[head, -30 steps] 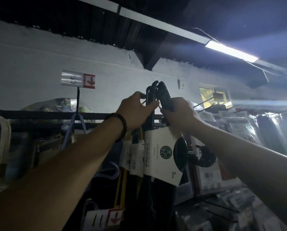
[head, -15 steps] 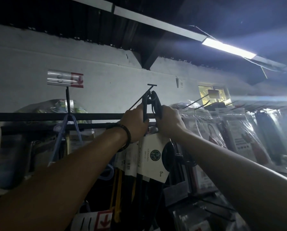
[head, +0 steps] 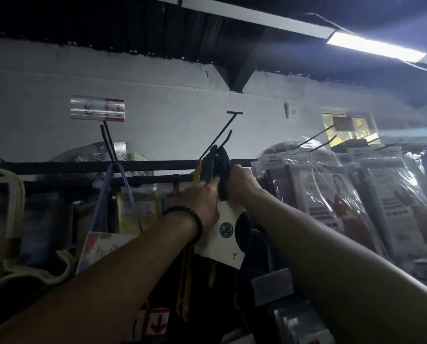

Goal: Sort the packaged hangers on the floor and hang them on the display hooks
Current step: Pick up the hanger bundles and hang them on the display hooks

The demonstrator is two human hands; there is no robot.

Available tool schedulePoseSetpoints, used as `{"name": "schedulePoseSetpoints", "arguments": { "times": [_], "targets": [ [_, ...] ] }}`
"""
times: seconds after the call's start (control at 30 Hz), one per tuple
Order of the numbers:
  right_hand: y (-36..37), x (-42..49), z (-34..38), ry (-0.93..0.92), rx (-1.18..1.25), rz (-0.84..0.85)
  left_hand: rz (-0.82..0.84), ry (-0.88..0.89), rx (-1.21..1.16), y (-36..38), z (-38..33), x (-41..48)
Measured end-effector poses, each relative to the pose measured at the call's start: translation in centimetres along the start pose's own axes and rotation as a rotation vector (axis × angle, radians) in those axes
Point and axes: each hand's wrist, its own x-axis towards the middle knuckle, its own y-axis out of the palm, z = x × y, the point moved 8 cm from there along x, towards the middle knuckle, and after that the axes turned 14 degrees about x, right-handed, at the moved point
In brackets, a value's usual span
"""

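Observation:
A pack of black hangers (head: 220,167) with a white card sleeve (head: 226,240) hangs by its hook tops on a black display hook (head: 223,137) that juts out from the rail. My left hand (head: 202,198) grips the pack's necks from the left, a dark band on its wrist. From the right, my right hand (head: 242,181) grips the same necks. Yellow-edged hanger packs (head: 185,281) hang just behind and below, partly hidden by my left arm.
A black rail (head: 58,167) runs across under the white wall. Blue hangers (head: 113,192) hang from a hook with a price tag (head: 97,109) at the left. Clear-wrapped hanger packs (head: 331,194) fill the hooks to the right. White hangers (head: 14,202) are at far left.
Both hands have slid the black hanger pack down the display hook toward the rail; the hook's T-shaped tip now stands free above the pack. The view has shifted up and left.

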Motion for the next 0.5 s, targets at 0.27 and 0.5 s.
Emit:
{"name": "schedulePoseSetpoints", "arguments": {
  "times": [0.27, 0.5],
  "targets": [
    [0.0, -2.6, -0.8, 0.017, 0.217, 0.127, 0.157, 0.017, 0.02, 1.9, 0.5, -3.9],
    [-3.0, -11.7, 2.3, -0.398, 0.178, -0.061, -0.008, -0.034, 0.171, -5.2, 2.0, -11.9]
  ]
}}
